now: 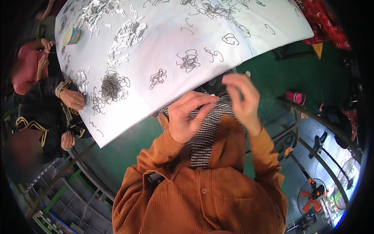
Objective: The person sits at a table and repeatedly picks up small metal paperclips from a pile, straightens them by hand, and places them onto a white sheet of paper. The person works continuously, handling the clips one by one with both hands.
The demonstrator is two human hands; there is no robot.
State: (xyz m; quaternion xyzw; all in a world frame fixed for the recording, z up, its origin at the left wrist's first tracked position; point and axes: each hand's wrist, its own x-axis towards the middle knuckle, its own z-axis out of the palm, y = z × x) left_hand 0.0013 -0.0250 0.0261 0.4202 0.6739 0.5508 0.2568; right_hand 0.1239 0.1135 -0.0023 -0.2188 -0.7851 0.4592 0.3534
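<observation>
Rust-brown corduroy clothes [175, 206] cover the person's arms and torso, with a black-and-white striped cloth [200, 146] across the lap. Above that cloth, just off the edge of the table, the left hand [189, 119] pinches a small, pale, narrow piece [213, 95] between thumb and fingertips; one end of it shows white, and the rest is too hidden to make out. The right hand [244, 99] is raised just beside it, apart from the left, its fingers curved and blurred; I cannot tell whether they grip anything.

Beyond the hands lies a broad table with a smooth white covering [163, 43]. Nearest on it are two loose tangles of thin, dark, bent-wire hooks, one [157, 79] closer to the left side and the other [189, 61] farther along. A denser heap of dark wire pieces [111, 86] sits farther left, and beyond it stretches a scattered bank of short white strips [128, 35]. A yellow-and-blue round tub [72, 36] stands near the far left edge.

At the left side of the table, a co-worker's hand [73, 100] reaches over the covering, close to a small group of white strips [82, 80]. Green floor [269, 78] shows to the right.
</observation>
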